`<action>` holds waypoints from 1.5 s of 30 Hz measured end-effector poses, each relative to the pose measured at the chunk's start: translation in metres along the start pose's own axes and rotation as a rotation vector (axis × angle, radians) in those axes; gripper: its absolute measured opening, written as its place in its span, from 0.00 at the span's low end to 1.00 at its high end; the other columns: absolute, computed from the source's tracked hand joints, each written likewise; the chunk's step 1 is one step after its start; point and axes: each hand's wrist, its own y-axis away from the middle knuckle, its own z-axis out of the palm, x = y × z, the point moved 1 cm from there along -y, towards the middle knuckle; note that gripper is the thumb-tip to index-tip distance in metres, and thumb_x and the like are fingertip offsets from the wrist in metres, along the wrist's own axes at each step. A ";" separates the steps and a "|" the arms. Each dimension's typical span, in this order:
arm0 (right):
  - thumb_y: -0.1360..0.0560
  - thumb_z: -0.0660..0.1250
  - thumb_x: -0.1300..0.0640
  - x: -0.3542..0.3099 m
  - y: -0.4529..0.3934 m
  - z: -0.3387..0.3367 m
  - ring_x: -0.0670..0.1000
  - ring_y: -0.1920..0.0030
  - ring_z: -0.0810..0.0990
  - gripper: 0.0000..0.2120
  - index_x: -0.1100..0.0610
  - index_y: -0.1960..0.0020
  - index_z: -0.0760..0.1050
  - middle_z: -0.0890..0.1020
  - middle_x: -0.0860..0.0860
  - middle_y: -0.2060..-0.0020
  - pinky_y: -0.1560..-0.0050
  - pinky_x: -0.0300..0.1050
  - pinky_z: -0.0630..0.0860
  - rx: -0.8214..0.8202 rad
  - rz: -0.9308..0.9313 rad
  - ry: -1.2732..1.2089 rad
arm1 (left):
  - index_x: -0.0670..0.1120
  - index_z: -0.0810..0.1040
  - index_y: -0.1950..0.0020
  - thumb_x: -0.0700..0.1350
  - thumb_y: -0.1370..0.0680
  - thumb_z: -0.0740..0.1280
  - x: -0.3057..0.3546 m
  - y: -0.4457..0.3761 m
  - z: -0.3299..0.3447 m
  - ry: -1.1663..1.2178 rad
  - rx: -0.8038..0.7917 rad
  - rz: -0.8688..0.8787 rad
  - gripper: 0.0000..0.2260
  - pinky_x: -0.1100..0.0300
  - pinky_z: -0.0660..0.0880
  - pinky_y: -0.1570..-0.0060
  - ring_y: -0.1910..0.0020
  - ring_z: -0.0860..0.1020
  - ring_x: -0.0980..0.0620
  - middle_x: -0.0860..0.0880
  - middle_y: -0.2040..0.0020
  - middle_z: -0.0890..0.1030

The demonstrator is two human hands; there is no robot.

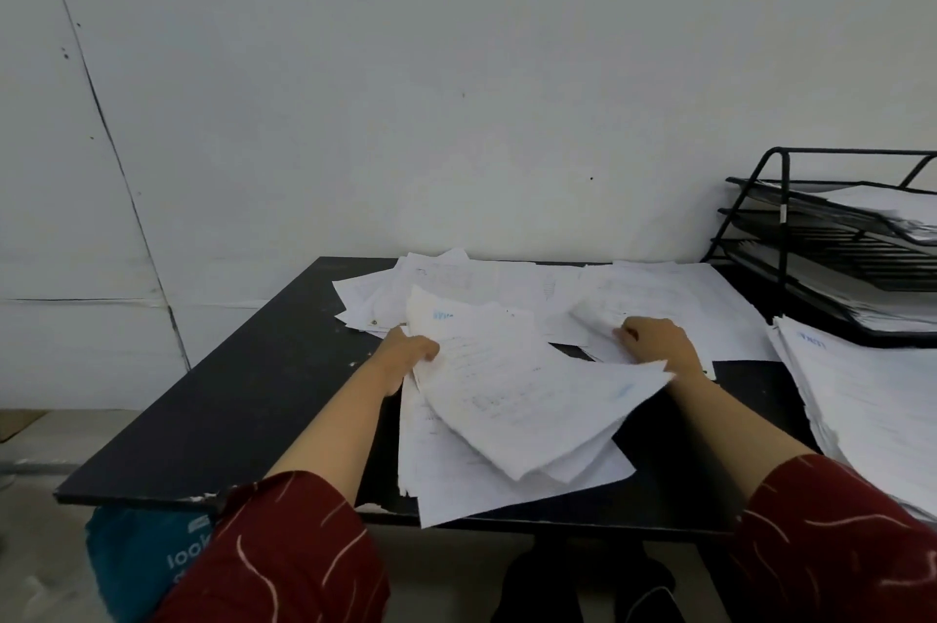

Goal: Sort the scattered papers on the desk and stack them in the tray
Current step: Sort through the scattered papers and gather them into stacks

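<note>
Gripping a sheaf (517, 394) of papers at its left edge, the left hand (405, 356) is closed on it above the black counter (228, 399). The right hand (656, 341) is curled on a loose sheet (596, 318) farther right. More papers (471, 280) are scattered at the far edge. A tiered tray (836, 242) is seen far right, a stack (872, 399) near it.

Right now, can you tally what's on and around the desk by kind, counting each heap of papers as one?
Hands: 2, left hand, right hand
Desks: 1, black desk
Paper trays: 1, black tiered tray
Paper heaps: 4, bundle held by the left hand, loose spread at the back, sheets under the right hand, stack at right
Bags: 1, teal bag
Total: 9
</note>
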 end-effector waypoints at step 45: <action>0.26 0.70 0.53 -0.045 0.030 -0.004 0.47 0.51 0.81 0.07 0.55 0.60 0.76 0.84 0.47 0.54 0.57 0.26 0.68 -0.048 -0.161 -0.680 | 0.45 0.83 0.47 0.55 0.22 0.64 -0.033 -0.017 0.020 -0.242 0.149 0.348 0.15 0.60 0.68 0.46 0.44 0.76 0.52 0.50 0.45 0.81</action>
